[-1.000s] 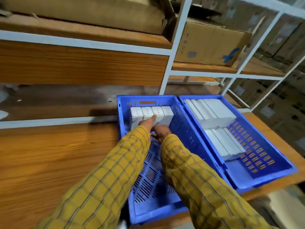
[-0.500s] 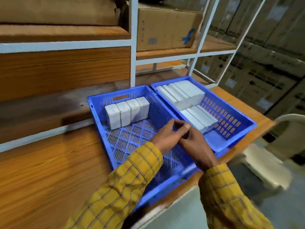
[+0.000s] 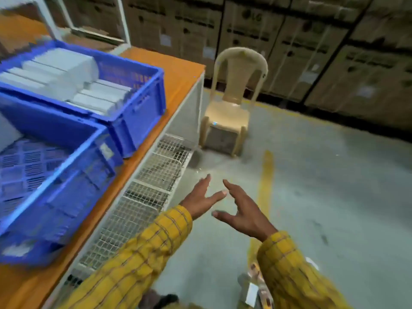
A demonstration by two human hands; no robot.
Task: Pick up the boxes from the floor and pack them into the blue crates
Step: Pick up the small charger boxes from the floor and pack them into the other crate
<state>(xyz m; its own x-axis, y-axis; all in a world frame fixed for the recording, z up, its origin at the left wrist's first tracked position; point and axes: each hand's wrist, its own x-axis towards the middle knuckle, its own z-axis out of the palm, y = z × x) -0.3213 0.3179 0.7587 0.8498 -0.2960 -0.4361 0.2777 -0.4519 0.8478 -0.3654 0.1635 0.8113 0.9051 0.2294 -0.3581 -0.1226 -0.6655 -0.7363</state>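
Note:
Two blue crates stand on the orange table at the left. The near crate (image 3: 73, 152) shows mostly bare lattice floor. The far crate (image 3: 138, 108) holds several white boxes (image 3: 66, 72) in rows. My left hand (image 3: 200, 199) and my right hand (image 3: 243, 210) hang in the air over the grey floor, right of the table, fingers spread and holding nothing. A few small boxes (image 3: 254, 286) lie on the floor at the bottom edge, partly hidden by my right sleeve.
A beige plastic chair (image 3: 231, 101) stands on the floor beyond the table's end. Stacked brown cartons (image 3: 312, 47) line the back wall. White wire mesh (image 3: 142, 197) covers the table's side. A yellow line (image 3: 265, 175) runs along the floor.
My view has swung right, away from the crates toward the floor. Both hands left the near crate and now hang open over the floor beside the table.

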